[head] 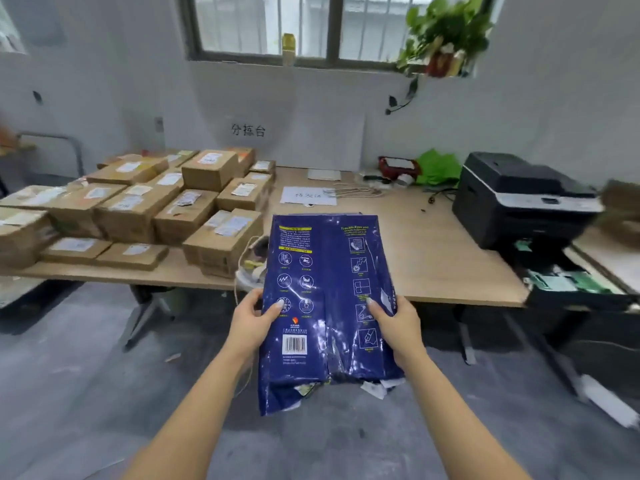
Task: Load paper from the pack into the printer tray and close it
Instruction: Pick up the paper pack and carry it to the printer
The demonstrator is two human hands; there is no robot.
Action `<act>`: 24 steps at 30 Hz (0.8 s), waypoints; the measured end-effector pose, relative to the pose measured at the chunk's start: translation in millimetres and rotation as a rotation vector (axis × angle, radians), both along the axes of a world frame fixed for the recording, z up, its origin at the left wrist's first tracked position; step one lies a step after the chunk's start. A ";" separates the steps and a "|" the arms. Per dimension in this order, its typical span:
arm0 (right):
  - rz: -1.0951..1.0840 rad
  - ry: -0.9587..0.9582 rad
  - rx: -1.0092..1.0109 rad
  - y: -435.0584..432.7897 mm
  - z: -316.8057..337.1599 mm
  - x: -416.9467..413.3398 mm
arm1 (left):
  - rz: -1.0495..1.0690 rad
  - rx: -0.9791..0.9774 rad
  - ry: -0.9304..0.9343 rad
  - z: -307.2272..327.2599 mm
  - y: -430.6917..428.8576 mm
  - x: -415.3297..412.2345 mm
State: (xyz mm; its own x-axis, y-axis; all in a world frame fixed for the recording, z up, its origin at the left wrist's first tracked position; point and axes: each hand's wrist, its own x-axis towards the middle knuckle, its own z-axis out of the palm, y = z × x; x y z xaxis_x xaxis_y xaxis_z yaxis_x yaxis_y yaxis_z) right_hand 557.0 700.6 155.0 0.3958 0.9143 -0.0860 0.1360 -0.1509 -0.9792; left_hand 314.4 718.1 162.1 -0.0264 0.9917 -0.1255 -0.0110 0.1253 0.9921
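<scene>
A blue paper pack (325,306) with white printing and a barcode is held in the air in front of the table. My left hand (252,323) grips its left edge, and my right hand (398,327) grips its right edge. The wrapper is torn open at the near end, with white scraps showing. A black printer (519,199) stands on the right end of the table. Its paper tray (571,282) is pulled out toward me, below and in front of the printer, to the right of the pack.
Many taped cardboard boxes (138,206) cover the left half of the wooden table (433,244). A white sheet (308,195), cords, a red item and a green bag (438,168) lie at the back. A white power strip (609,403) lies on the floor at right.
</scene>
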 end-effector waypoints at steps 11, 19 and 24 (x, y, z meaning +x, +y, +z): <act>-0.239 -0.035 -0.002 -27.6 -2.8 206.6 | -0.218 -0.020 0.003 2.5 21.2 217.6; -0.293 -0.079 0.009 18.8 2.6 280.0 | -0.314 -0.042 -0.038 3.8 84.8 296.4; -0.342 -0.088 0.000 56.1 7.9 312.2 | -0.353 -0.022 -0.065 6.3 132.2 334.0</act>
State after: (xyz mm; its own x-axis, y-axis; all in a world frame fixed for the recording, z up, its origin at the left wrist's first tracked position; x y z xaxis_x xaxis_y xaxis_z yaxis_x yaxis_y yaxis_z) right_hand 869.3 756.8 162.9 0.6848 0.7277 -0.0380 0.1613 -0.2021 -0.9660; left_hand 648.4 850.3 168.4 0.3264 0.9352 -0.1375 -0.0257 0.1542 0.9877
